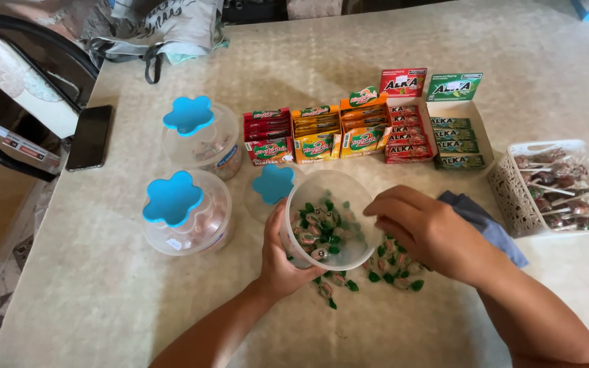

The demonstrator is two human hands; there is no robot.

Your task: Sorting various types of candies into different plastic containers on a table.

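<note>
Loose wrapped candies (390,269) lie nearest you, on the table (103,300) right under your right hand (431,232). Its fingers are curled together over the pile beside the jar rim; whether they pinch a candy I cannot tell. Your left hand (284,262) is clamped on the tilted clear jar (332,218), partly filled. Risk: tilt further and candies spill (strays already sit below the jar). Blue lid (273,184) touches behind; cloth (485,225) and lollipop basket (512,204) crowd your right.
</note>
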